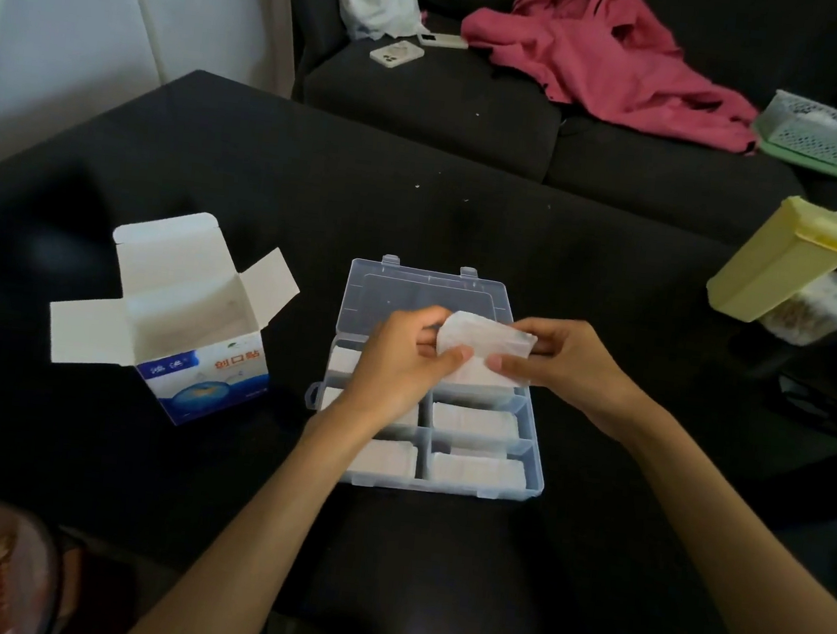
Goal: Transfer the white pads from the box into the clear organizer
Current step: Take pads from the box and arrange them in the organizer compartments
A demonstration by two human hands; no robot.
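Nearest, the clear organizer point(440, 481) lies open on the black table point(183, 473), stacks of white pads point(478, 421) filling its near compartments. Above its middle, the left hand point(401, 361) and right hand point(564, 360) both grasp one bundle of white pads point(480, 346) between thumbs and curled fingers, held just over the compartments and clear of the open blue-and-white box point(196, 345) standing to the left. Farther off, a yellow container point(778, 261) leans at right, and a pink garment point(605, 47) lies on the dark sofa point(454, 103).

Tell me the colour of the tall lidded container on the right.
Pale yellow container, seen in the head view.
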